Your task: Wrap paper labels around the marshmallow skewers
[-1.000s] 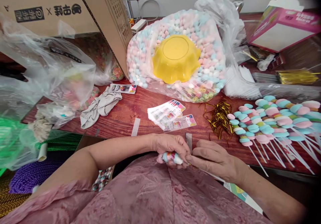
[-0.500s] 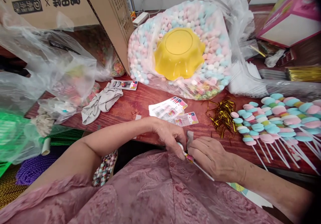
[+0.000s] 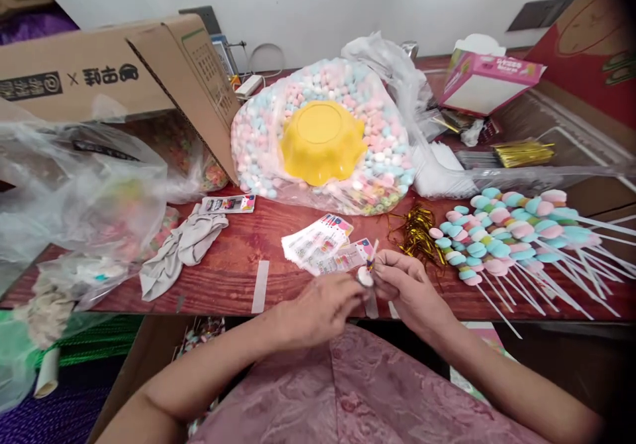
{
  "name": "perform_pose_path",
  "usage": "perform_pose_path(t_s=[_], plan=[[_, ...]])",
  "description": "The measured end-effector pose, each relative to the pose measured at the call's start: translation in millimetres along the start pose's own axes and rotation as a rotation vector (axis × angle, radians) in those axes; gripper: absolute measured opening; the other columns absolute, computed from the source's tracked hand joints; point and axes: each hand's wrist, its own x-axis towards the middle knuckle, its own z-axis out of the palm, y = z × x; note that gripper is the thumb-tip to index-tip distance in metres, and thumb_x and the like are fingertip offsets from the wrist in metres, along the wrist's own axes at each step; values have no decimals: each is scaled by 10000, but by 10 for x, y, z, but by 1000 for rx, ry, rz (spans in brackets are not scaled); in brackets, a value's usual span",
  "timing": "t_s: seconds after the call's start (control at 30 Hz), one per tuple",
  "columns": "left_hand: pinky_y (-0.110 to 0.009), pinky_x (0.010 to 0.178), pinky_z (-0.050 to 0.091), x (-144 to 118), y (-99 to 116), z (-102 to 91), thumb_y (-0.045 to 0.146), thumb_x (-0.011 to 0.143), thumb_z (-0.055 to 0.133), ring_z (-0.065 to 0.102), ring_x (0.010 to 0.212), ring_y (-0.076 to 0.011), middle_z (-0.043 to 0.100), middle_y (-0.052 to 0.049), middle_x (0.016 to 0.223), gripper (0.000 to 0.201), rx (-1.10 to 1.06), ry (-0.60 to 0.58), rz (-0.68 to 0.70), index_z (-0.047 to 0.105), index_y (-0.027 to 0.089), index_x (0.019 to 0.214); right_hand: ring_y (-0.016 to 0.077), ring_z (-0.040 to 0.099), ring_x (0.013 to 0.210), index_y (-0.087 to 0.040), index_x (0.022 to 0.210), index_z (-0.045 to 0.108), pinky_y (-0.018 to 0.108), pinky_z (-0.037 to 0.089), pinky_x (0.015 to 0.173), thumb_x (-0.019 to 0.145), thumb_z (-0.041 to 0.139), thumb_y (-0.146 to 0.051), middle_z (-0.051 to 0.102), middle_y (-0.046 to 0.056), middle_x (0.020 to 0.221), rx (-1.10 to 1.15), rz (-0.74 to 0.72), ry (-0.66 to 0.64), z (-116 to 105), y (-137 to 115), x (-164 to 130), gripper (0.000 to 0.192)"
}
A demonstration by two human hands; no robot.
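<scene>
My left hand and my right hand meet at the near edge of the red-brown table. Between their fingertips is a small wrapped marshmallow skewer, its top end pointing up toward the table. Both hands pinch it; most of the stick is hidden by the fingers. Just beyond the hands lies a stack of printed label cards. A tangle of gold twist ties lies to the right of the cards.
Several finished pastel marshmallow skewers lie at the right. A big clear bag of marshmallows with an upturned yellow bowl sits at the back. Cardboard box and plastic bags fill the left; a grey cloth lies nearby.
The hands have lifted from my lap to the table edge, with the skewer turned upright between the fingertips. The camera has tilted up, showing more of the wall and table.
</scene>
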Motion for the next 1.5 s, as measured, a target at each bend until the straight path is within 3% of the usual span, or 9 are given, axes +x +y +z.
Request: perform_pose_path(t_s=[0.17,0.3,0.53,0.67,0.83,1.03,1.17,1.33,1.5], plan=[[-353,1076,405,154,-155,-85,306,967,509,559,1223,-210,622,-95,1294,269,-375,416,-52,665,208,1163,47,152,453,-187,676,501,215,182,427,786,662,-342,256,-93,533,273,70,-96,160,-52,-255,249],[-359,1006,458,60,-202,-63,456,941,543,516,1256,-227,523,-115,1401,530,-364,534,-238,464,244,1420,60,243,472,-181,718,553,209,255,451,820,660,-336,349,-65,551,219,-202,65,149,-60,-288,214],[-193,386,313,-7,-271,76,826,833,316,473,405,-90,603,-18,614,793,-1006,-31,-542,617,127,1056,141,526,682,-202,875,555,265,432,612,895,477,-120,550,26,749,-475,-869,30,69,-24,-234,115],[-199,569,459,151,-36,-221,606,732,740,594,601,-92,683,-26,808,504,-1248,140,-323,686,189,1009,163,531,666,-191,893,552,282,430,616,818,465,-61,568,33,717,-912,-1240,-137,145,13,-170,173],[-408,973,467,70,14,-534,405,817,734,656,1035,-269,746,-115,989,206,-896,-171,92,792,209,788,108,418,571,-207,768,446,233,345,531,913,433,-126,442,-29,660,-703,-789,45,64,67,-54,166],[-332,833,510,25,-252,-103,436,824,715,652,992,-208,660,-106,1208,594,-871,164,-119,567,254,1369,99,428,611,-194,754,476,237,350,588,939,461,-185,474,-30,682,-540,-687,99,135,165,-84,185],[-301,785,497,32,-277,-29,309,924,577,628,857,-172,689,-82,916,251,-281,302,53,708,147,1064,94,373,580,-188,731,503,235,307,540,904,544,-301,437,-35,645,-201,-403,114,247,288,-46,210],[-282,650,446,-132,-273,-35,89,900,454,553,729,-166,639,-74,765,231,475,430,199,673,130,836,37,101,477,-203,668,384,199,120,433,685,687,-266,260,-104,552,389,276,-175,294,381,62,310],[-285,600,387,-569,-100,-60,96,905,421,502,652,-162,584,-45,680,261,692,365,104,638,146,769,11,110,445,-196,704,427,168,92,403,615,697,-256,345,-102,547,411,521,-398,560,489,44,291]])
